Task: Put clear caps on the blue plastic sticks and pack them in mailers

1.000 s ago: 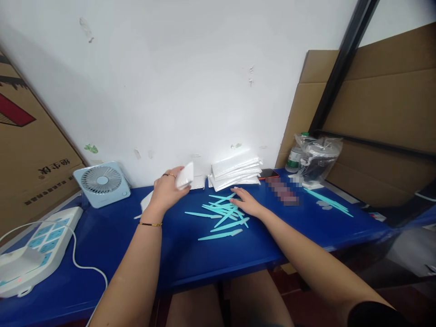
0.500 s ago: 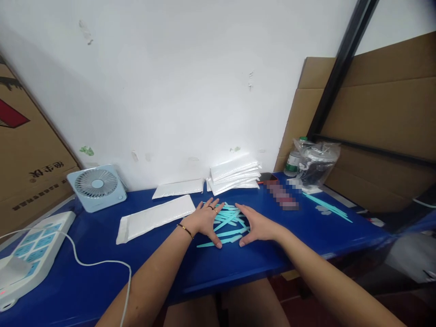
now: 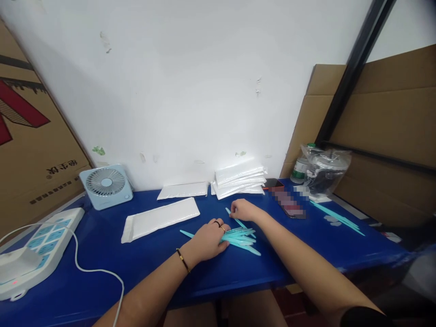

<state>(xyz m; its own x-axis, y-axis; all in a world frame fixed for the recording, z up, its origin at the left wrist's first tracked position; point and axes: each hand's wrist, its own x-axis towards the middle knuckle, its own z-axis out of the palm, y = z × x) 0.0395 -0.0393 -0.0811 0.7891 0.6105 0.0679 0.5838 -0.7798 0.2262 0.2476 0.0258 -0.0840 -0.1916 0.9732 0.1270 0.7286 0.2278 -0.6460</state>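
Note:
My left hand [image 3: 208, 240] lies low over the blue table with its fingers wrapped round a bundle of thin turquoise sticks [image 3: 240, 237]. The sticks have tapered ends and fan out to the right of the thumb; one tip pokes out on the left of the hand. Just behind the bundle, my right hand [image 3: 244, 210] pinches the far end of a single turquoise stick [image 3: 240, 223], which slants down towards the others. The middle of the bundle is hidden under my left fingers.
White padded mailers lie behind the hands: one flat [image 3: 161, 220], another by the wall [image 3: 183, 190], and a stack [image 3: 240, 179]. More turquoise sticks [image 3: 337, 217] are at right, near a phone [image 3: 289, 203] and bagged item [image 3: 325, 175]. A fan [image 3: 107, 186] and power strip [image 3: 51, 245] stand left.
Both hands were spread round a loose heap of sticks. Now the left has closed on the gathered bundle, and the right has moved back and pinches one stick. The view has shifted slightly.

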